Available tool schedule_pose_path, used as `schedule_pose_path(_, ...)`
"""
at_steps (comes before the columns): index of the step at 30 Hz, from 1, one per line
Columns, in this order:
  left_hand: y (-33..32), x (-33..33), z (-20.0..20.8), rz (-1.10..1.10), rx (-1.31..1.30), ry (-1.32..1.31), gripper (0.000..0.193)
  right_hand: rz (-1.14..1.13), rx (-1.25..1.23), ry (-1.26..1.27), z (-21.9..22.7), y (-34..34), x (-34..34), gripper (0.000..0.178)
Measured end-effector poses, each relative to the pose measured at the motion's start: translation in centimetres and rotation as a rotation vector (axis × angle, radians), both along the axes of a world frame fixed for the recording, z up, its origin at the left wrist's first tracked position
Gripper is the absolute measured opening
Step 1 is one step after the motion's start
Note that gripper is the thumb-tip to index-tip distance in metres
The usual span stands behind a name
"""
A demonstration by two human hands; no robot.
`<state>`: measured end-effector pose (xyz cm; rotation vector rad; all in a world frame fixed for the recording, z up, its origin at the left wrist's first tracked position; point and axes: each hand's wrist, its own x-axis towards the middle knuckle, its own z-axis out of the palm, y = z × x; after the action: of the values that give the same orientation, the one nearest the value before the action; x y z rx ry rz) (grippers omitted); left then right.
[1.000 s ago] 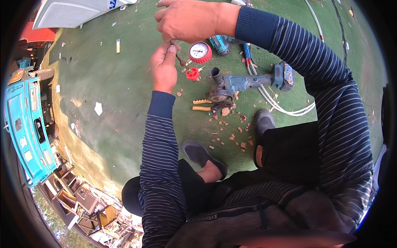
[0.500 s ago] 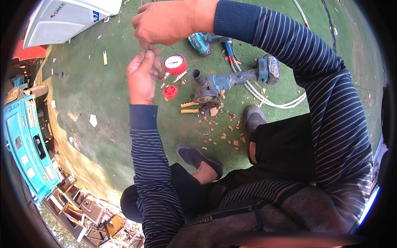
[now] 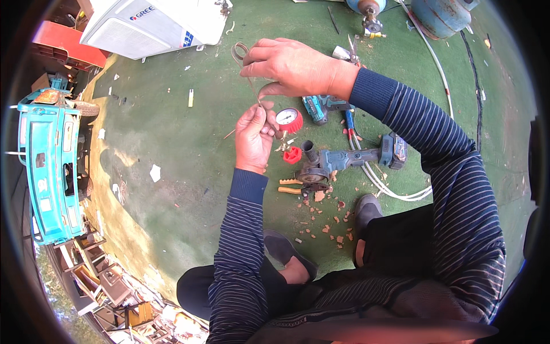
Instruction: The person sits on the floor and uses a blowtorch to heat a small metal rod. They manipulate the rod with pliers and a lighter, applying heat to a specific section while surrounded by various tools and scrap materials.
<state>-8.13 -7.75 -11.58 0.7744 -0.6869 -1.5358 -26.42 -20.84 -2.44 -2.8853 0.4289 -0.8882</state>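
Observation:
My left hand (image 3: 254, 139) is raised over the green floor, its thumb and fingers pinching the lower end of a thin grey-brown strip (image 3: 239, 53). The strip runs upward and bends into a loop at its top. Reaching in from the right, my right hand (image 3: 298, 66) has curled fingers around the strip by the loop; its exact grip is partly hidden. Just right of my left hand lie a round gauge with a red rim (image 3: 289, 119) and a red knob (image 3: 292, 155) on brass fittings.
An angle grinder (image 3: 344, 159), yellow-handled pliers (image 3: 290, 186) and a teal power tool (image 3: 315, 109) lie near my feet among reddish chips. White hoses (image 3: 395, 195) curve at right. Gas cylinders (image 3: 441, 17) stand far right, a white air-conditioner unit (image 3: 149, 28) far left.
My view has shifted, so the scene sits lower and further right. My right hand's fingers have spread somewhat from my left hand's, and the looped strip now shows between them.

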Motion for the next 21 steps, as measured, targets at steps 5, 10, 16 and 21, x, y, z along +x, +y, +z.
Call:
schedule_pose_path(5, 0.2, 1.4, 0.9, 0.131, -0.045, 0.075, 0.023, -0.404, 0.2, -0.208, -2.5, -3.9, -1.8, 0.04)
schedule_pose_path(10, 0.0, 3.1, 2.2, 0.147, -0.111, 0.092, 0.024, -0.931, 0.641, -0.319, -9.7, -10.1, -9.9, 0.045)
schedule_pose_path(16, -1.1, 6.5, 6.2, 0.156, -0.143, 0.045, 0.025, -1.357, 0.676, 0.023, -16.0, -9.9, -21.2, 0.044)
schedule_pose_path(21, -1.8, 9.4, 13.1, 0.197, -0.187, -0.009, 0.026, -1.439, 0.82, 0.307, -16.8, -6.3, -23.7, 0.037)
